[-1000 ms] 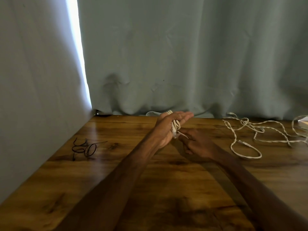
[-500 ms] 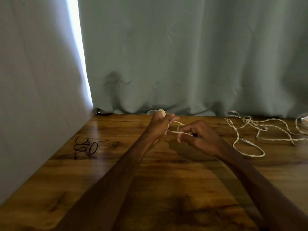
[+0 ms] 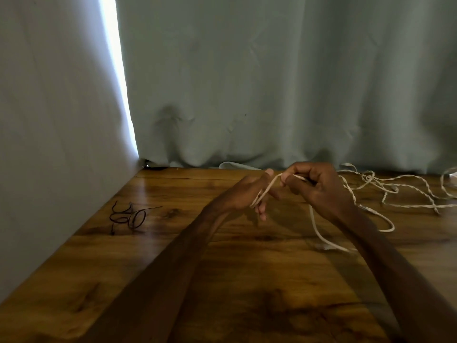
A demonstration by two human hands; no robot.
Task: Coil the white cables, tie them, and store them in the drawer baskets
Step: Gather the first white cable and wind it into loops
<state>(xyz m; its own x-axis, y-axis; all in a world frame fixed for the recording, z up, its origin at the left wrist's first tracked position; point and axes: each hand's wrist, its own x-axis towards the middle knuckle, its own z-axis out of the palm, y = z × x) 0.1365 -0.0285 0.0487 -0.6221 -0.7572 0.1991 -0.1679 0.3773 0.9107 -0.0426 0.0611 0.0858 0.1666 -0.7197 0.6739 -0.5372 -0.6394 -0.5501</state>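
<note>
Holds the white cable (image 3: 268, 189) above the wooden surface (image 3: 173, 243), mid-scene toward the far edge. Pinches one strand in the right hand (image 3: 319, 191), grip pressed together on it between thumb and forefinger. Catches the strand's lower end in the left hand (image 3: 243, 194), seemingly looped round half-curled fingers, though blur hides the detail. Compared with half a second ago, shows the right hand farther right, the strand steeper, and slack now trailing from that hand onto the surface. Leaves the remaining cable tangled far right, a dark wire loop (image 3: 128, 216) at left.
</note>
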